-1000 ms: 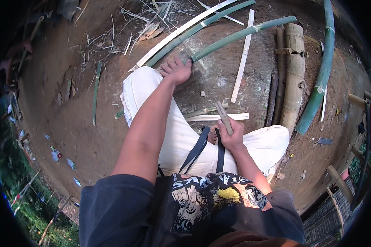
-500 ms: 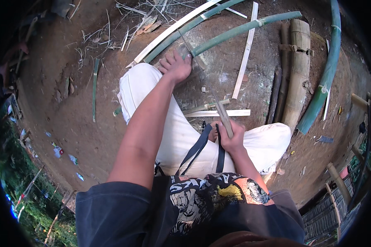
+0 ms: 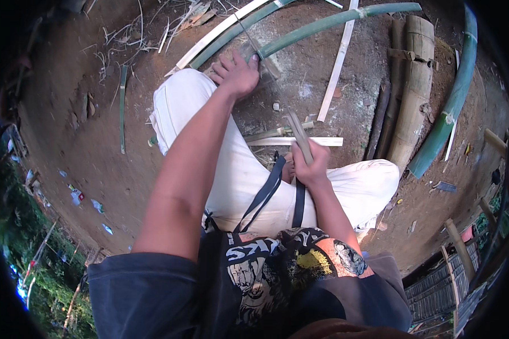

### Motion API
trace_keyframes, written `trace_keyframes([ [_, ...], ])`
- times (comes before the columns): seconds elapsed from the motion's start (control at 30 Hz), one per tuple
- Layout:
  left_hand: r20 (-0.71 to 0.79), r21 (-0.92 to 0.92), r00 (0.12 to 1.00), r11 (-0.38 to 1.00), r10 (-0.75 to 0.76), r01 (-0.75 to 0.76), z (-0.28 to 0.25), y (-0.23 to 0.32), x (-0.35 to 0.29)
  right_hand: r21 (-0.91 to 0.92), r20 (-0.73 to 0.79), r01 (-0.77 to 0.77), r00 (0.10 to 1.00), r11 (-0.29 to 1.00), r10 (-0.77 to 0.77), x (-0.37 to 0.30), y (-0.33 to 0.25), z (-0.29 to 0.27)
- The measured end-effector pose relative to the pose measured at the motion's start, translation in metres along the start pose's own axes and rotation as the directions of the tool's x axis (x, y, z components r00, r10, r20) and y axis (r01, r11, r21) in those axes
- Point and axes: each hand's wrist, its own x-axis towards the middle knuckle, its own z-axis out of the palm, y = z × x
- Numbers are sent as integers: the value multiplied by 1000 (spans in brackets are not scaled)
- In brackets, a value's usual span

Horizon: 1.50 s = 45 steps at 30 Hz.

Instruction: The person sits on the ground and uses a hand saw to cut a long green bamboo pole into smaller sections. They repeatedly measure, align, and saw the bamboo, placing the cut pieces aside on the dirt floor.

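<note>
— Lot one: the fingers?
— Left hand [image 3: 238, 78]: fingers spread, thumb at the near end of a green bamboo pole [image 3: 333, 27]; whether they clasp it, cannot tell. Right hand [image 3: 313, 162]: fingers wrapped around a wooden handle [image 3: 298, 133].
— Fitted to the handle?
— One thin dark blade [image 3: 247, 35], lower part blurred, directed away from the person, crossing the pole just beside the left thumb.
— Location of the pole?
— In front of the person, running from the left hand toward the upper right, over one pale strip [image 3: 338, 62].
— Surrounding lots?
— Near the left knee: a second green length [image 3: 223, 39], beside a long pale lath [image 3: 209, 36]. To the right: one thick brown bamboo log [image 3: 415, 85]; farther right, a large green stem [image 3: 461, 73].
</note>
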Motion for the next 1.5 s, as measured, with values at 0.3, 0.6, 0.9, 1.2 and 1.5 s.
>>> trace_keyframes([
  [0.3,-18,-14,1000,1000,-3,3,0,-1,-1,0,-41,86,995,996,-86,-17,-4,-13],
  [0.6,-50,-63,998,997,31,-34,1,-6,-5,-24,35,-10,999,1000,11,26,-11,12],
  [0.9,-45,-34,999,999,30,-32,0,-1,-4,-20,36,26,999,999,-25,61,-15,22],
  [1.2,-70,-1,997,1000,17,-17,9,-4,-2,-146,41,43,998,988,-37,13,11,2],
  [1.5,-103,7,994,1000,27,-26,7,-3,-3,61,-40,91,995,994,-89,-15,10,-6],
])
